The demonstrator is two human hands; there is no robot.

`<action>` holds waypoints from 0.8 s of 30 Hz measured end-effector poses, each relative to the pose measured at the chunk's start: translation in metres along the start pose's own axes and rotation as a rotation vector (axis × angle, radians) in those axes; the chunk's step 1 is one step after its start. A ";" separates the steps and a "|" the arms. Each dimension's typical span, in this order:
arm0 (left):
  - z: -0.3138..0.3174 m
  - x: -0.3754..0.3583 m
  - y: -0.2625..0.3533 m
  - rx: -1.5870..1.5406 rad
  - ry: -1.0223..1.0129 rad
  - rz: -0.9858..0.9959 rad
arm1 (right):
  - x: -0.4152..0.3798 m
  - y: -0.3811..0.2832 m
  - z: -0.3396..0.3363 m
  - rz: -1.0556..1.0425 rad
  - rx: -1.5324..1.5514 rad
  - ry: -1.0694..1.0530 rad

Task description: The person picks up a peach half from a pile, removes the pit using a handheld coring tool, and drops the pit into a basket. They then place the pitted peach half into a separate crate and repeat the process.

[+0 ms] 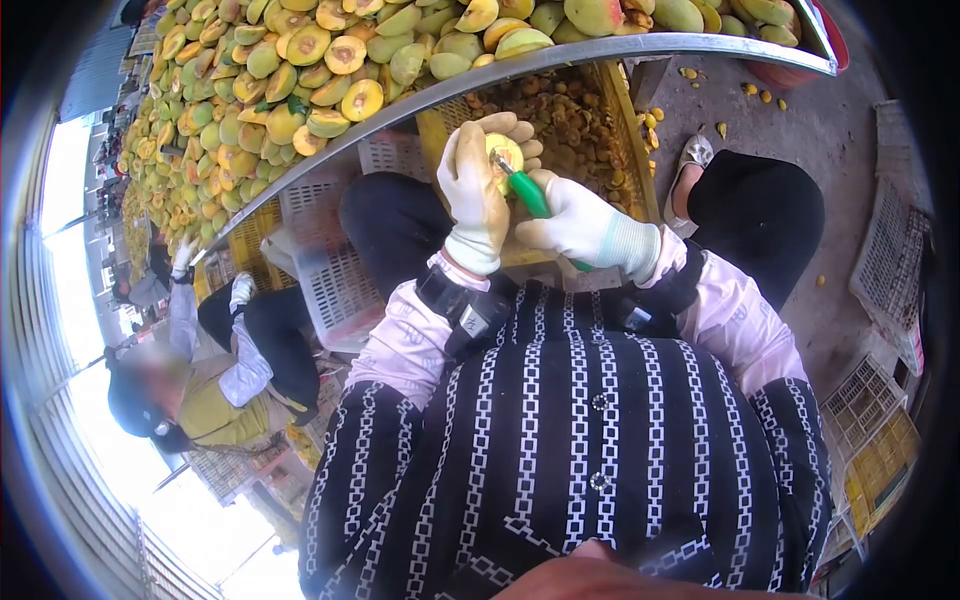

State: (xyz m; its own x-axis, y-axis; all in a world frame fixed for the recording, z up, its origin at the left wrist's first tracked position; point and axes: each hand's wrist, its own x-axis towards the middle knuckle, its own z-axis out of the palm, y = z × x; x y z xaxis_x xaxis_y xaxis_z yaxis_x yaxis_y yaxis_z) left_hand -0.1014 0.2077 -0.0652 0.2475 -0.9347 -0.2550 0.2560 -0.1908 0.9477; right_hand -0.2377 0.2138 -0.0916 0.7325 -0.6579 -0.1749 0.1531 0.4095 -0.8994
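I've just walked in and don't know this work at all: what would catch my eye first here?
First, the big heap of halved yellow-green fruit on the metal-rimmed table across the top. Just below it, the gloved left hand cups a fruit half while the gloved right hand works a green-handled tool into it. At lower left, another person sits beside the same table.

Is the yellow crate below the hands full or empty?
Partly full: the crate holds a layer of brown pits under the gloved hands.
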 end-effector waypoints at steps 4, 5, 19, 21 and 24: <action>-0.010 0.013 -0.006 -0.166 -0.125 -0.112 | -0.005 -0.026 -0.005 0.164 0.187 -0.112; -0.013 0.017 -0.010 -0.240 -0.177 -0.201 | -0.001 -0.013 -0.004 0.166 0.188 -0.112; -0.032 0.036 -0.009 -0.445 -0.485 -0.422 | 0.000 -0.022 -0.012 0.234 0.373 -0.210; -0.022 0.029 -0.011 -0.381 -0.341 -0.321 | 0.002 -0.022 -0.011 0.245 0.299 -0.152; -0.006 0.017 -0.005 -0.384 -0.181 -0.167 | 0.004 -0.021 -0.013 0.227 0.387 -0.147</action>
State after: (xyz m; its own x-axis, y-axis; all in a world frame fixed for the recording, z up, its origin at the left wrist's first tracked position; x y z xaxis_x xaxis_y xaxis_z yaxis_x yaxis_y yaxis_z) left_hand -0.0927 0.1947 -0.0758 0.0146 -0.9444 -0.3284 0.6146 -0.2506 0.7479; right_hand -0.2463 0.1947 -0.0788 0.8582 -0.4389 -0.2662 0.1931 0.7566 -0.6247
